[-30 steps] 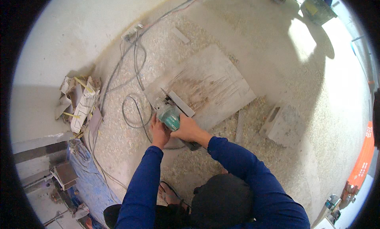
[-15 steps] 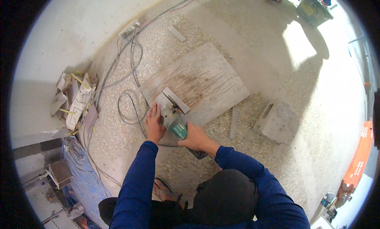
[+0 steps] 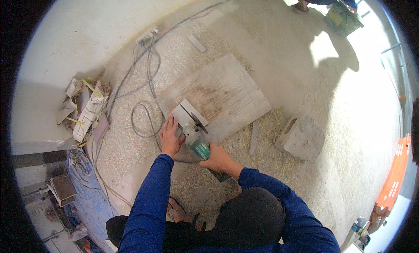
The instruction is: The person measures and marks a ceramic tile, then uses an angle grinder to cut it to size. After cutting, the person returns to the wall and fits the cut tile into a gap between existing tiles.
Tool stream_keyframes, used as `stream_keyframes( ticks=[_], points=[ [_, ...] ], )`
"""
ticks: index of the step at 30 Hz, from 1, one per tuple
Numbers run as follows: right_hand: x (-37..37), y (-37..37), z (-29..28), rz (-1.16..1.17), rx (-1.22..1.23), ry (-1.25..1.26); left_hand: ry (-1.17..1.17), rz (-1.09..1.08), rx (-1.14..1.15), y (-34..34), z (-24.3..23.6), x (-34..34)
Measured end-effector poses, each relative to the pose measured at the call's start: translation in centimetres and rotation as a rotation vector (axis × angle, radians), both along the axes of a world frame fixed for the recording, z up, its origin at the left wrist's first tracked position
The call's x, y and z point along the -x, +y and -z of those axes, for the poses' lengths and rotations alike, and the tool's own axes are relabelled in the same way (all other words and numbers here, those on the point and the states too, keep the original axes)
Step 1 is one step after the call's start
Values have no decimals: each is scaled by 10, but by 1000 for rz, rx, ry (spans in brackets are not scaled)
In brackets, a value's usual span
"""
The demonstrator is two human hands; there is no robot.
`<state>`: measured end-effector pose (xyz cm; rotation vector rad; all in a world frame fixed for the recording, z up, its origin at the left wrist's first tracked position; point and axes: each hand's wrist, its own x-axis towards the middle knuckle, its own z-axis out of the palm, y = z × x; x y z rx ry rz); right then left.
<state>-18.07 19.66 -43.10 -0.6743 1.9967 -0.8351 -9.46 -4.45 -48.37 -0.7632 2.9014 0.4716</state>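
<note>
My right hand [image 3: 219,158] is wrapped round the green body of an angle grinder [image 3: 200,149]. The grinder's dark disc [image 3: 199,122] stands on edge over a white tile piece [image 3: 180,113], by a dark line that runs across it. With fingers along the tile's left edge and thumb at its near side, my left hand [image 3: 170,138] holds the tile. Beneath it lies a large worn board [image 3: 244,93], scored with many lines and stained brown in the middle. The grinder's rear end is partly hidden by my right hand.
Cables [image 3: 150,71] loop over the floor left of the board, from a socket box [image 3: 147,38] by the wall. Broken scraps [image 3: 89,109] are piled at left. A concrete block [image 3: 301,137] stands right. Another person crouches by a bucket [image 3: 344,18] at far right.
The grinder and my right hand have shifted slightly right, and more of the disc shows. An orange glow by the disc is gone. My left hand stays on the tile.
</note>
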Motion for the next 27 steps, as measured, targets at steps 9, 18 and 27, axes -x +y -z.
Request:
stream_keyframes(
  ticks=[9, 18, 27],
  points=[
    [3, 46, -36, 241, 73, 197, 277, -720, -176, 75, -20, -4],
    [13, 65, -67, 575, 137, 224, 560, -507, -1804, 201, -89, 41],
    [13, 105, -78, 657, 82, 311, 349, -407, -1423, 211, -107, 39]
  ],
)
